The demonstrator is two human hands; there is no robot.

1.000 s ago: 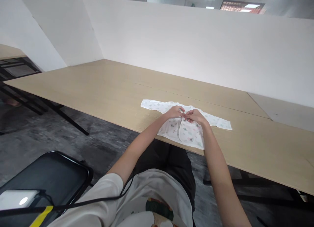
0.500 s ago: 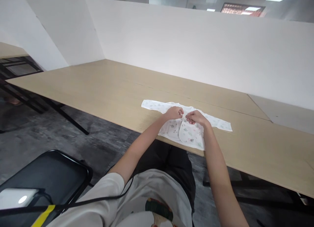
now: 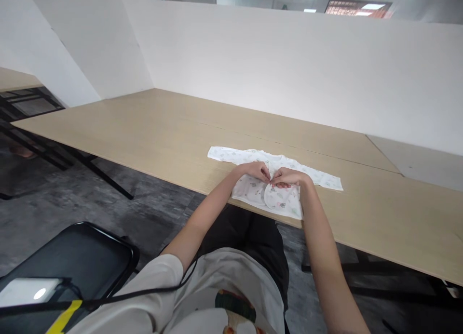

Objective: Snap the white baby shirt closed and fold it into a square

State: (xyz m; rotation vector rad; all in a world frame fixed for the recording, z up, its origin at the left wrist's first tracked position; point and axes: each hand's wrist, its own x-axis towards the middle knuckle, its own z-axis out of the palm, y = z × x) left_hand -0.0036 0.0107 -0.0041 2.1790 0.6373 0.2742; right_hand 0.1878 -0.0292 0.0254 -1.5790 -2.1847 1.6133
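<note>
A small white baby shirt (image 3: 249, 186) with a scattered print lies face up near the table's front edge, both sleeves spread to the sides. At its front opening, my left hand (image 3: 258, 170) pinches the fabric edge. My right hand (image 3: 287, 176) is closed on the same opening, its fingertips meeting those of the left. Below the hands, one rounded front flap overlaps the other. Whatever fastener may lie between the fingertips is hidden.
The light wooden table (image 3: 144, 131) runs along a white partition wall (image 3: 289, 73). At lower left stands a black chair (image 3: 97, 257) with a white device (image 3: 25, 291) on it. A black cable (image 3: 144, 294) with a yellow band crosses in front of me.
Both hands have moved slightly down the shirt's front opening, toward me. Their fingertips have come together from a small gap. The shirt stays in place.
</note>
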